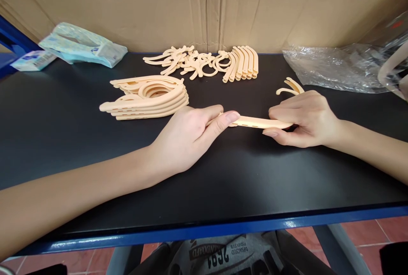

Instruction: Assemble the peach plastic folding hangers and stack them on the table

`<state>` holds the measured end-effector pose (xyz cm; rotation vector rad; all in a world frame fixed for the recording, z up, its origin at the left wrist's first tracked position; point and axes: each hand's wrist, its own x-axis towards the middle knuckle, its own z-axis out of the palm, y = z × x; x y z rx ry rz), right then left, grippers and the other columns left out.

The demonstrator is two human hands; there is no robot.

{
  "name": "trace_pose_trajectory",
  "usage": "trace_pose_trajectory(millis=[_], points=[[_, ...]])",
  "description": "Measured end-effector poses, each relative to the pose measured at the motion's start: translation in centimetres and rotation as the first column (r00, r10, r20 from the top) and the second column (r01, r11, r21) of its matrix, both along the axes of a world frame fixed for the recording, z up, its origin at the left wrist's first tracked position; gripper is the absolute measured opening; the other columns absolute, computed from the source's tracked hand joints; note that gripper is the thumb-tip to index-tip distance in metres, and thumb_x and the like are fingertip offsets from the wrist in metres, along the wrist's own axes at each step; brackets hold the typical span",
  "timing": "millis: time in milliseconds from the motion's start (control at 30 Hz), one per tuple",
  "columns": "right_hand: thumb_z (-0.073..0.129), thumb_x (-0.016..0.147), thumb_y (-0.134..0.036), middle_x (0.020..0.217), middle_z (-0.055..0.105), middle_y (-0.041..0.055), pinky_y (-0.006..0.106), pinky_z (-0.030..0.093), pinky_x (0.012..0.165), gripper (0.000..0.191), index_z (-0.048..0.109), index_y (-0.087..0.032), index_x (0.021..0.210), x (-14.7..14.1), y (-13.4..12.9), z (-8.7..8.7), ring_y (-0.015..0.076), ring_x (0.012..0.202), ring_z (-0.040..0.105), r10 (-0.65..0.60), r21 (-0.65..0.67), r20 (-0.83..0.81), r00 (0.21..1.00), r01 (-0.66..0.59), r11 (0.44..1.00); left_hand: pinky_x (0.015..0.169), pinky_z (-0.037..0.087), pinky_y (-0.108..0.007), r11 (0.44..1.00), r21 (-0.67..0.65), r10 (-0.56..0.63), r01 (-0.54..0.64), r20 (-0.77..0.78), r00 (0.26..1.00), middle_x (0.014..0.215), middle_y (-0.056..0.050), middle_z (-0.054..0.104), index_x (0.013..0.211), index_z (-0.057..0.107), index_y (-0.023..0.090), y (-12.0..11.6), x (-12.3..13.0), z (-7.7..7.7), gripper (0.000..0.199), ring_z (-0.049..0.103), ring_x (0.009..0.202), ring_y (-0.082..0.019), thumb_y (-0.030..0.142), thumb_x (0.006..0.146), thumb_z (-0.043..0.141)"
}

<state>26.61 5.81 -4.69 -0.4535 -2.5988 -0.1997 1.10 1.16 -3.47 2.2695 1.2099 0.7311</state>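
Note:
Between my two hands, over the front half of the table, is a peach plastic hanger arm point(255, 122) with small slots along its side. My left hand point(191, 134) pinches its left end between thumb and fingers, hiding that end. The right end sits in the grip of my right hand point(302, 120), thumb below and curled fingers above. Just behind my right hand lies a small curved peach piece point(295, 86), partly covered by the hand. Left of my left hand, a stack of folded peach hangers point(149, 100) rests on the table.
At the back of the black table point(178, 198) lie a pile of loose hooks point(194, 62) and a row of hanger arms point(244, 62). Blue tissue packs point(83, 45) sit back left, clear plastic bags point(338, 66) back right. A cardboard wall point(134, 7) stands behind.

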Motion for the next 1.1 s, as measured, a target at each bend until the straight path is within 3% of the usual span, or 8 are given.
trace_pose_trajectory(millis=[267,1100], points=[[0.056,0.094,-0.030,0.052,0.025,-0.0064,0.025,0.019,0.049,0.041,0.034,-0.019,0.061,0.20,0.21,-0.48,0.0073,0.048,0.023,0.003,-0.007,-0.008,1.000,-0.004,1.000,0.047,0.025,-0.024,1.000,0.005,0.000,0.000,-0.013,1.000,0.051,0.006,0.040,0.062,0.043,0.018,-0.04,0.02,0.10,0.047,0.037,0.045,-0.008,0.043,0.101,0.036],[0.051,0.094,-0.030,0.052,0.023,-0.0062,0.024,0.021,0.047,0.041,0.032,-0.021,0.060,-0.13,0.12,0.18,0.0081,0.046,0.022,0.002,-0.016,0.023,1.000,-0.001,1.000,0.046,0.025,-0.023,1.000,0.019,0.003,-0.003,-0.023,1.000,0.050,0.005,0.043,0.061,0.047,0.016,0.07,0.12,0.05,0.050,0.039,0.045,-0.006,0.043,0.101,0.036]])
